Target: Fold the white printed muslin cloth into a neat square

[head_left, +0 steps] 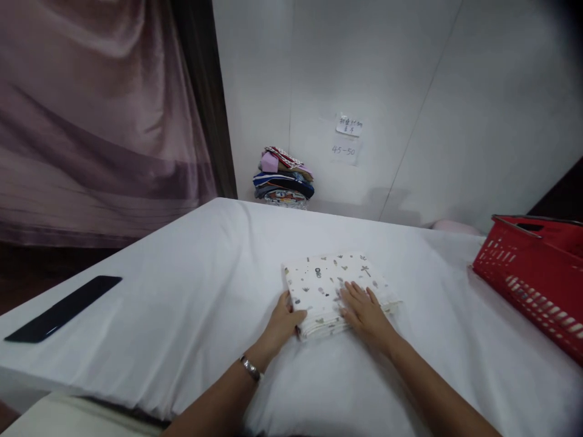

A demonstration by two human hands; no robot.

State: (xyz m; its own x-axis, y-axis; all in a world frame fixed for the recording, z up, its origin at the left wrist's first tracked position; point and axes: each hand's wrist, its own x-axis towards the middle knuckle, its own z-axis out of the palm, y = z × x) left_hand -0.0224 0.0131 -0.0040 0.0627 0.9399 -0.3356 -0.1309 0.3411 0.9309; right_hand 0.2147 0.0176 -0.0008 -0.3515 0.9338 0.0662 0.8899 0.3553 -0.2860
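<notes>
A folded white cloth with small grey and olive prints [325, 282] lies flat in several layers on the white-covered table [204, 273]. At its near left corner, my left hand [283, 318] grips the edge, thumb on top and the other fingers at the side and partly hidden. My right hand [363, 309] rests palm down on the near right part of the cloth, its fingers spread. A silver bracelet is on my left wrist.
A red plastic basket [537, 273] stands at the table's right edge. On the left lies a flat black object [64, 308]. Behind the far edge is a stack of folded clothes [285, 179] by the wall. A pink curtain [100, 121] hangs at the left.
</notes>
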